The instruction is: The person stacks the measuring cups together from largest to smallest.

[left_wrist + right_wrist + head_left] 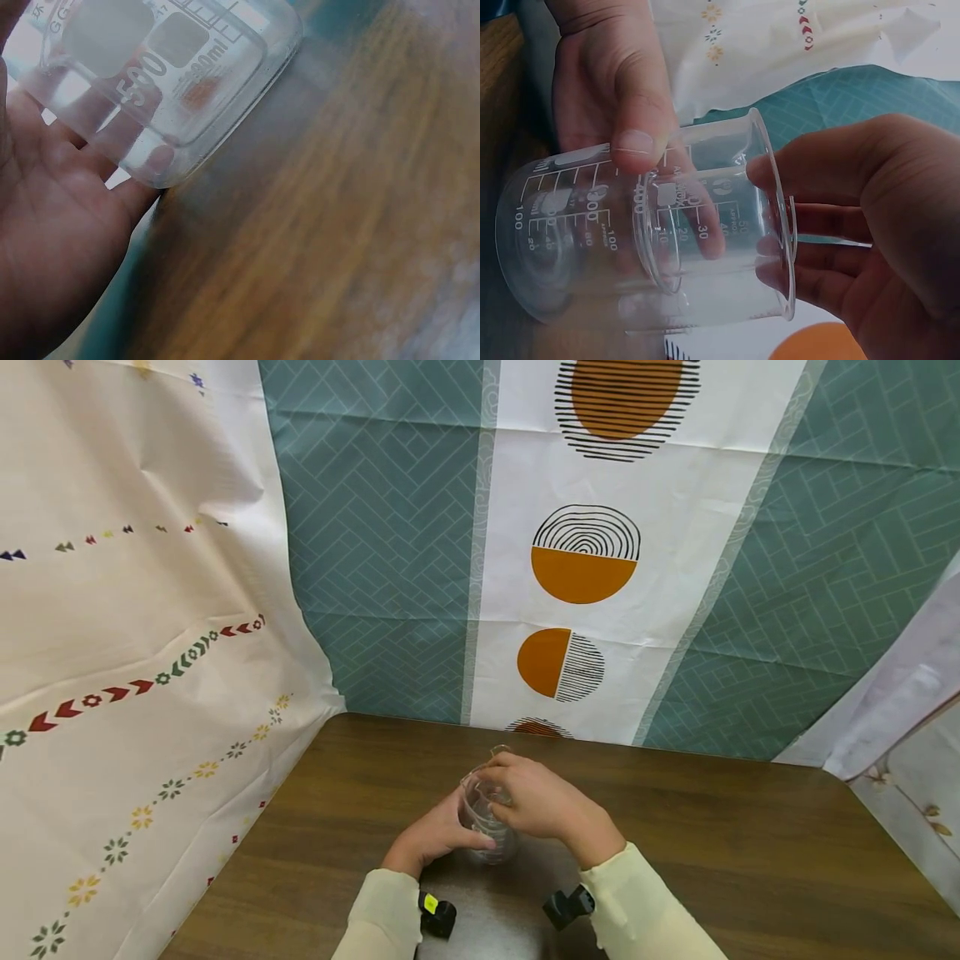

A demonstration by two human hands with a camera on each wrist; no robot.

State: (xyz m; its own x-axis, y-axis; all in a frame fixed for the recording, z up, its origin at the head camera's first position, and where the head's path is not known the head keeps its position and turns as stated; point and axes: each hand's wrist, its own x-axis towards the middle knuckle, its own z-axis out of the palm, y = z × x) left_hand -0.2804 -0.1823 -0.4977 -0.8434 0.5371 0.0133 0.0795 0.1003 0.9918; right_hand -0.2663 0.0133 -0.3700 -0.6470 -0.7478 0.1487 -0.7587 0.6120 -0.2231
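Observation:
A large clear glass beaker (pixel 491 843), marked 500 ml in the left wrist view, is upright at the table, mouth up. My left hand (pixel 441 833) holds its side, thumb across the near wall and fingers round the far wall. My right hand (pixel 542 800) is at the mouth. In the right wrist view, its thumb and fingers pinch a small graduated beaker (pixel 676 238) inside the large one. Deeper in, markings up to 100 suggest another nested beaker (pixel 570 238), though overlapping glass makes this hard to tell. A thin glass rim (pixel 500 748) shows beyond the right fingers.
The brown wooden table (pixel 712 843) spreads around both hands. A patterned white cloth (pixel 150 652) hangs at the left, and a teal and white curtain (pixel 382 568) at the back. Small black devices (pixel 438 918) are on the wrists.

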